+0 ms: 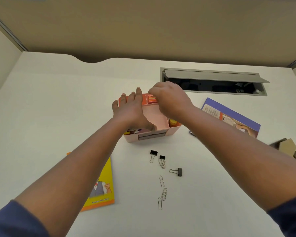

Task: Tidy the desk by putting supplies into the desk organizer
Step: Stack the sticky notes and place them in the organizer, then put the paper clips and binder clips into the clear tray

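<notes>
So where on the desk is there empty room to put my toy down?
The widest bare patch is the far left of the desk, between the pink organizer and the wall. Another lies at the near right, between the paper clips and the right arm. It is crowded just in front of the organizer, where binder clips lie scattered.

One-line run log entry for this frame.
left hand steadies organizer | right hand over back compartment | binder clips loose
</notes>
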Demonstrator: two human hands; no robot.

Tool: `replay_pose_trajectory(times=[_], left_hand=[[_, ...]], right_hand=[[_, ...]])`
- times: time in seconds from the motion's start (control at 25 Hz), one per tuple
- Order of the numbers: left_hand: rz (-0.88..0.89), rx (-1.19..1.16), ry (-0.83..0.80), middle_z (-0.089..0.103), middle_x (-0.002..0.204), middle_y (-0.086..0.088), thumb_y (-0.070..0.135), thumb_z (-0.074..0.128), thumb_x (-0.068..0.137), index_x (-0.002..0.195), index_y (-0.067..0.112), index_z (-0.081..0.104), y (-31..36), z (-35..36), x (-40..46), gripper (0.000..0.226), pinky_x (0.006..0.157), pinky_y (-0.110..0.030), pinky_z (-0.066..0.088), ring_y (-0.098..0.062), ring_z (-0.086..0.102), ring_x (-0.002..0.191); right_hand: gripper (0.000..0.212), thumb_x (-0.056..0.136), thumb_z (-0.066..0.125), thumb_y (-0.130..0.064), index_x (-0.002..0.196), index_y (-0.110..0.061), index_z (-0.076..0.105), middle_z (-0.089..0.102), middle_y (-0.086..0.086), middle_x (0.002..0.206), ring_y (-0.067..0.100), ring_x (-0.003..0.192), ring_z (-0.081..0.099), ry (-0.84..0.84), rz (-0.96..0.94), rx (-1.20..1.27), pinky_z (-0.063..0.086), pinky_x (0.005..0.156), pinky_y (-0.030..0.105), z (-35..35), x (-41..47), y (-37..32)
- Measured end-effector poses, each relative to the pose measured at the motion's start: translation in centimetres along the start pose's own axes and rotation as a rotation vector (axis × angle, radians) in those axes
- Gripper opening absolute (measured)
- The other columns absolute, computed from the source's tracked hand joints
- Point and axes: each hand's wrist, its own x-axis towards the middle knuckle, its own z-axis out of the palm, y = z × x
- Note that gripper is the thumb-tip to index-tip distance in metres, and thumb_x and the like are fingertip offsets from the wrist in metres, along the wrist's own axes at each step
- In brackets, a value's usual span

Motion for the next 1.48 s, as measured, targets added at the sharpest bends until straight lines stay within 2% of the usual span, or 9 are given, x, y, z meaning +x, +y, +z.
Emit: replay_pose_trajectory(times=[0.16,0.28,0.4,0.48,0.64,0.76,0.88,1.12,1.48], left_hand=[[0.015,-0.033,-0.011,0.003,0.169,-0.002,0.065,0.084,0.060,0.158,0.026,-0.012,0.0,-0.1,-0.3,0.143,0.121,-0.056,0.002,-0.031,-0.007,0.155],[0.000,-0.240,0.018,0.019,0.165,-0.002,0.060,0.082,0.069,0.159,0.029,0.004,-0.4,-0.1,-0.2,0.123,0.121,-0.057,0.019,-0.032,0.014,0.153],[0.022,-0.647,0.082,0.037,0.155,-0.002,0.044,0.076,0.084,0.155,0.033,0.024,-1.1,-0.1,-1.2,0.089,0.105,-0.045,0.047,-0.027,0.045,0.135],[0.051,-0.759,0.080,0.041,0.150,-0.002,0.029,0.070,0.091,0.155,0.034,0.026,-1.7,0.1,-2.5,0.078,0.090,-0.033,0.052,-0.022,0.053,0.123],[0.131,-0.873,-0.110,0.024,0.156,0.001,0.020,0.067,0.071,0.157,0.039,0.012,-3.8,0.5,-4.6,0.104,0.085,-0.027,0.056,-0.021,0.053,0.127],[0.180,-0.637,-0.136,0.001,0.161,0.015,0.014,0.070,0.066,0.157,0.040,0.002,-4.7,0.5,-5.3,0.116,0.114,-0.048,0.040,-0.030,0.012,0.153],[0.139,-0.350,-0.061,-0.011,0.168,0.006,0.019,0.082,0.075,0.160,0.029,0.000,-5.1,1.2,-4.9,0.118,0.125,-0.045,0.012,-0.019,-0.017,0.153],[0.110,-0.499,-0.016,-0.007,0.169,0.003,0.018,0.084,0.080,0.161,0.021,0.009,-5.5,2.1,-4.7,0.110,0.108,-0.016,0.015,-0.013,0.008,0.153],[0.090,-0.474,-0.019,-0.007,0.169,0.005,0.018,0.083,0.081,0.161,0.022,0.009,-5.2,2.0,-5.0,0.109,0.107,-0.017,0.014,-0.014,0.008,0.154]], right_hand=[[0.018,0.087,0.065,0.002,0.100,-0.007,0.074,0.071,0.011,0.098,0.029,0.087,0.063,0.342,-0.051,0.190,0.053,0.071,0.037,0.9,-4.4,-0.3],[0.015,0.089,0.064,0.000,0.100,-0.005,0.074,0.070,0.009,0.094,0.023,0.086,0.063,0.385,-0.035,0.346,0.054,0.072,0.032,1.5,-7.8,-1.3],[0.015,0.092,0.064,-0.004,0.103,-0.007,0.074,0.070,0.005,0.094,0.017,0.085,0.063,0.329,0.069,0.486,0.057,0.074,0.033,3.0,-10.5,-2.1],[0.016,0.092,0.064,-0.007,0.104,-0.009,0.075,0.071,0.002,0.095,0.016,0.084,0.064,0.244,0.137,0.541,0.057,0.073,0.037,4.4,-12.0,-2.7],[0.032,0.097,0.054,-0.016,0.126,-0.017,0.068,0.067,0.002,0.115,0.022,0.101,0.062,-0.071,0.228,0.502,0.053,0.082,0.038,6.7,-13.9,-3.7],[0.044,0.100,0.045,-0.018,0.142,-0.020,0.053,0.062,0.006,0.114,0.027,0.104,0.058,-0.214,0.228,0.426,0.052,0.080,0.040,7.8,-14.4,-4.4],[0.053,0.101,0.043,-0.019,0.153,-0.023,0.035,0.058,0.003,0.118,0.024,0.107,0.054,-0.253,0.220,0.324,0.051,0.077,0.038,8.5,-14.4,-4.8],[0.055,0.098,0.045,-0.015,0.152,-0.021,0.033,0.058,0.004,0.124,0.026,0.108,0.053,-0.233,0.206,0.233,0.053,0.078,0.038,8.8,-13.6,-5.0],[0.036,0.090,0.044,-0.004,0.122,-0.018,0.053,0.063,0.005,0.111,0.029,0.097,0.056,-0.224,0.224,0.294,0.055,0.073,0.045,8.0,-14.7,-5.7]])
